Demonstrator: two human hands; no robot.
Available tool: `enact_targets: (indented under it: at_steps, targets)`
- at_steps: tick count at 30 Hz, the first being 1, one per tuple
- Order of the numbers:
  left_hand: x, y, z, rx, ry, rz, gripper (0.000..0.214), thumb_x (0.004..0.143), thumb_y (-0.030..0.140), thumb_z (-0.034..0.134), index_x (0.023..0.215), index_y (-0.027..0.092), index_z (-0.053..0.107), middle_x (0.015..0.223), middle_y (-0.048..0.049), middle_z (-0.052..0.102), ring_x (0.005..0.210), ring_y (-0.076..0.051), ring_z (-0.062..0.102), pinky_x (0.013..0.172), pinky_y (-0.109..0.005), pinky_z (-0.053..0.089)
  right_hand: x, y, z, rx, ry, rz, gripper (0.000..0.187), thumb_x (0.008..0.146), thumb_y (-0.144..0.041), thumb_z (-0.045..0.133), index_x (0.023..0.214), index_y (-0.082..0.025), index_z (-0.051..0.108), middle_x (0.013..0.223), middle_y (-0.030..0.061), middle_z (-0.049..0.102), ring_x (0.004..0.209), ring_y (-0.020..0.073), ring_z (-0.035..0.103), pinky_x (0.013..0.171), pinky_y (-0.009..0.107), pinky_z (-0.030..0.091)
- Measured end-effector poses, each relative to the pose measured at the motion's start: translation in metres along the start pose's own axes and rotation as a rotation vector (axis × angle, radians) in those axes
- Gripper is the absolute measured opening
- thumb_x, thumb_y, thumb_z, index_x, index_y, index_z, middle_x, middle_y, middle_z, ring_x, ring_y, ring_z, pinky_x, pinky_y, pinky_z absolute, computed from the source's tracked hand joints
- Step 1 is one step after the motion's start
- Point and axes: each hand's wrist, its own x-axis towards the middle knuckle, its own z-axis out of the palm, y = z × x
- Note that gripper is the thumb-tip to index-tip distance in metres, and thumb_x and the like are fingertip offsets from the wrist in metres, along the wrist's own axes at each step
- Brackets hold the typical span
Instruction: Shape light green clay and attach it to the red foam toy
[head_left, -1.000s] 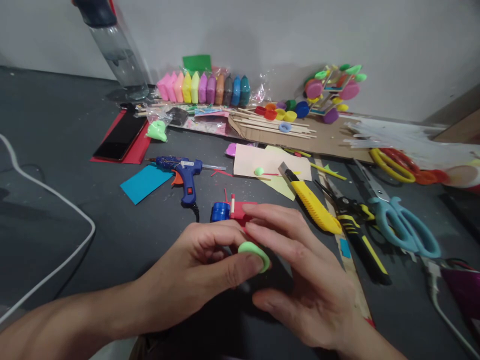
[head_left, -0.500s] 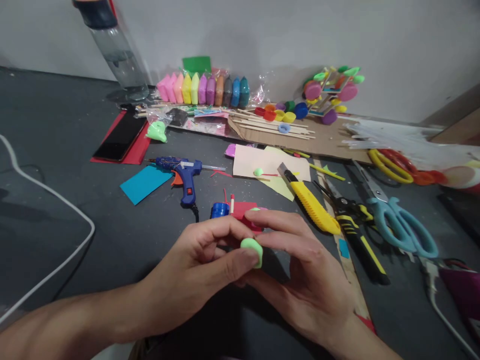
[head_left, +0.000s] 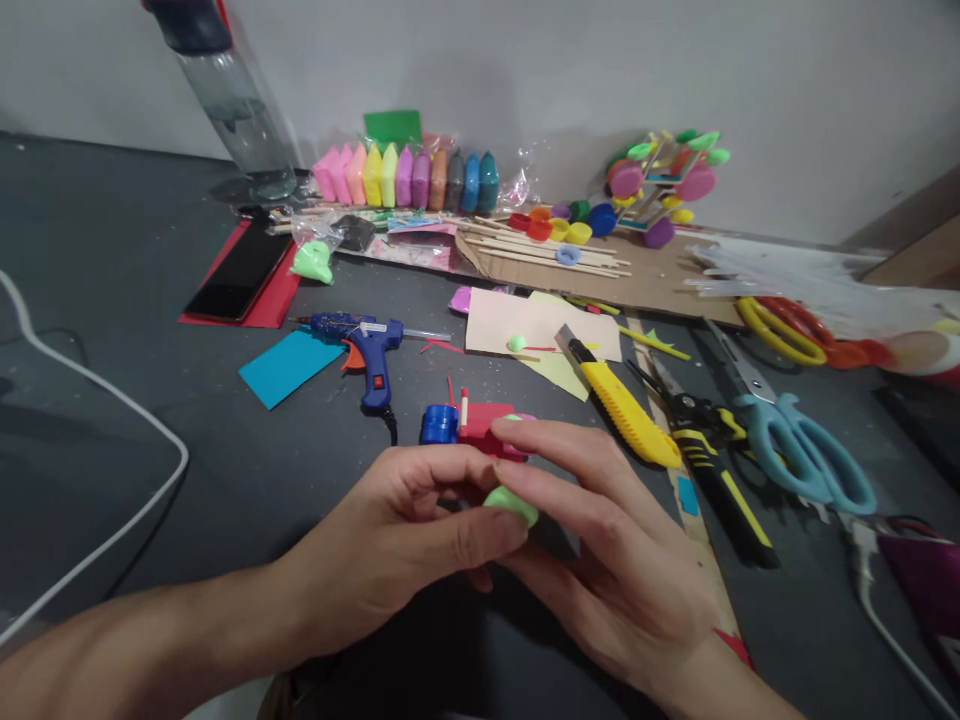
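My left hand (head_left: 405,555) and my right hand (head_left: 607,560) meet low in the middle, over a dark grey table (head_left: 112,300). Between their fingertips sits a small light-green lump of clay (head_left: 511,503). The left thumb and curled fingers pinch it from the left. The right hand's fingers press on it from the right and above. Just beyond the fingers lie a blue bottle cap (head_left: 439,424) and a red piece (head_left: 484,425) with a small white stick.
A blue glue gun (head_left: 371,355), a teal paper scrap (head_left: 289,365), a yellow box cutter (head_left: 619,400), black-yellow pliers (head_left: 709,450) and teal scissors (head_left: 799,445) lie around. Clay packs (head_left: 409,178), bottle caps, sticks, a phone (head_left: 240,270) and a bottle (head_left: 240,105) stand farther back. A white cable (head_left: 112,400) runs left.
The green clay has turned and shifted between my fingertips, from a flat disc on the left thumb to a lump squeezed under the right fingers. Both hands stayed in place.
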Motion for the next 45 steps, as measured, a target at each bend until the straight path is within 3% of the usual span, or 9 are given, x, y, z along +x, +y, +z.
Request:
enact_targets:
  at_steps: [9, 17, 22, 27, 35, 40, 42, 45]
  targets:
    - [0.0, -0.001, -0.002, 0.072, 0.029, 0.019, 0.026, 0.094, 0.039, 0.068, 0.087, 0.015, 0.073, 0.077, 0.0014, 0.062, 0.068, -0.009, 0.055, 0.066, -0.02, 0.048, -0.002, 0.0, 0.0, -0.075, 0.021, -0.046, 0.033, 0.099, -0.022, 0.063, 0.13, -0.01, 0.06, 0.131, 0.0173, 0.065, 0.125, 0.0237, 0.061, 0.1, 0.04, 0.057]
    - [0.0, 0.001, -0.001, 0.099, 0.022, 0.06, 0.023, 0.095, 0.033, 0.068, 0.079, 0.016, 0.072, 0.079, 0.0022, 0.062, 0.071, -0.008, 0.054, 0.067, -0.019, 0.048, 0.001, 0.002, -0.003, -0.106, 0.0, -0.086, 0.036, 0.098, -0.022, 0.063, 0.129, -0.005, 0.059, 0.132, 0.0189, 0.063, 0.13, 0.0246, 0.057, 0.107, 0.04, 0.052]
    - [-0.001, 0.0, -0.001, 0.077, 0.009, 0.032, 0.017, 0.095, 0.035, 0.069, 0.091, 0.02, 0.077, 0.086, 0.0019, 0.064, 0.076, -0.009, 0.055, 0.071, -0.019, 0.049, 0.001, 0.003, -0.007, -0.077, -0.067, -0.067, 0.032, 0.1, -0.025, 0.062, 0.128, -0.009, 0.059, 0.135, 0.0166, 0.061, 0.131, 0.0218, 0.056, 0.109, 0.037, 0.049]
    - [-0.001, 0.0, -0.001, 0.065, -0.019, 0.046, 0.017, 0.096, 0.035, 0.067, 0.094, 0.022, 0.077, 0.088, 0.0019, 0.065, 0.076, -0.009, 0.054, 0.07, -0.019, 0.048, -0.002, 0.003, -0.007, -0.08, -0.036, -0.07, 0.033, 0.101, -0.026, 0.061, 0.129, -0.009, 0.059, 0.134, 0.0159, 0.061, 0.129, 0.021, 0.057, 0.107, 0.035, 0.05]
    - [0.0, 0.004, 0.001, 0.12, 0.08, 0.07, 0.02, 0.093, 0.031, 0.069, 0.079, 0.017, 0.072, 0.078, 0.0016, 0.063, 0.072, -0.01, 0.054, 0.067, -0.021, 0.046, -0.002, 0.001, 0.014, -0.125, -0.041, -0.08, 0.053, 0.107, -0.035, 0.045, 0.146, 0.0, 0.042, 0.147, 0.0221, 0.05, 0.143, 0.0253, 0.043, 0.119, 0.041, 0.04]
    - [-0.001, 0.003, 0.002, 0.094, 0.061, 0.051, 0.018, 0.092, 0.032, 0.07, 0.081, 0.018, 0.072, 0.083, 0.0012, 0.065, 0.07, -0.01, 0.057, 0.068, -0.023, 0.049, -0.006, 0.0, 0.012, -0.106, -0.033, -0.066, 0.057, 0.108, -0.033, 0.04, 0.154, -0.001, 0.031, 0.151, 0.0218, 0.045, 0.146, 0.0255, 0.039, 0.121, 0.042, 0.037]
    - [-0.001, 0.004, 0.002, 0.083, 0.047, 0.031, 0.019, 0.092, 0.032, 0.07, 0.079, 0.018, 0.072, 0.082, 0.002, 0.064, 0.069, -0.009, 0.056, 0.067, -0.022, 0.048, -0.006, 0.001, 0.008, -0.058, -0.032, -0.032, 0.055, 0.107, -0.032, 0.044, 0.153, -0.004, 0.035, 0.151, 0.0208, 0.045, 0.144, 0.0257, 0.041, 0.12, 0.043, 0.038]
    - [-0.002, 0.006, 0.0, 0.073, 0.004, -0.01, 0.016, 0.093, 0.031, 0.071, 0.083, 0.018, 0.073, 0.082, 0.0027, 0.064, 0.071, -0.008, 0.055, 0.068, -0.02, 0.048, -0.003, 0.002, 0.004, 0.067, -0.016, 0.02, 0.04, 0.103, -0.031, 0.054, 0.139, -0.012, 0.054, 0.148, 0.0171, 0.05, 0.138, 0.0271, 0.049, 0.114, 0.046, 0.045]
